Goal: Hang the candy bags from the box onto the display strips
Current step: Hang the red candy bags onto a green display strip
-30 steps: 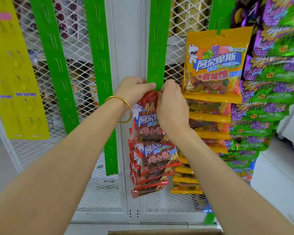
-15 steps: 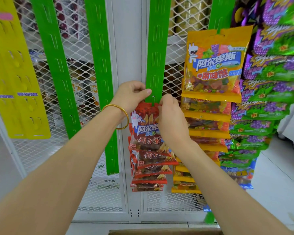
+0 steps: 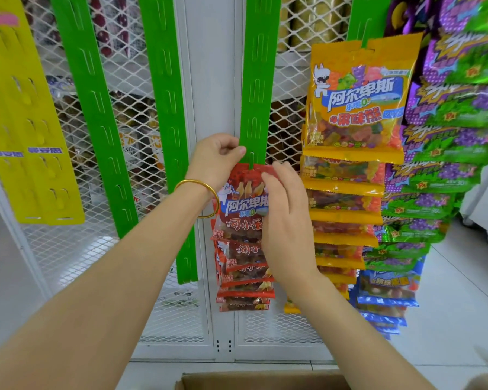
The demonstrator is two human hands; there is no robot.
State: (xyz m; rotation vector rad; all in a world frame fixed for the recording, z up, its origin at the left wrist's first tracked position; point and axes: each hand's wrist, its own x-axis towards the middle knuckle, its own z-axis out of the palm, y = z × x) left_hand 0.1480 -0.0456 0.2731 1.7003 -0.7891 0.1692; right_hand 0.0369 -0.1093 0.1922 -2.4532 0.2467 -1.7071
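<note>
A red candy bag hangs at the top of a stack of several like bags on the middle green display strip, its top edge just under a slot. My left hand, with a gold bangle on its wrist, pinches the strip's left edge right above the bag. My right hand lies on the right half of the bag with fingers straight, its fingertips at the bag's top edge. The cardboard box shows only its rim at the bottom edge.
Two bare green strips and a yellow strip hang to the left on white mesh doors. Yellow candy bags fill the strip to the right, with purple-green bags beyond. White tiled floor lies at the right.
The red bag came down a little and now hangs from the strip. My right hand stopped pinching its top and flattened onto it. My left hand stayed at the strip.
</note>
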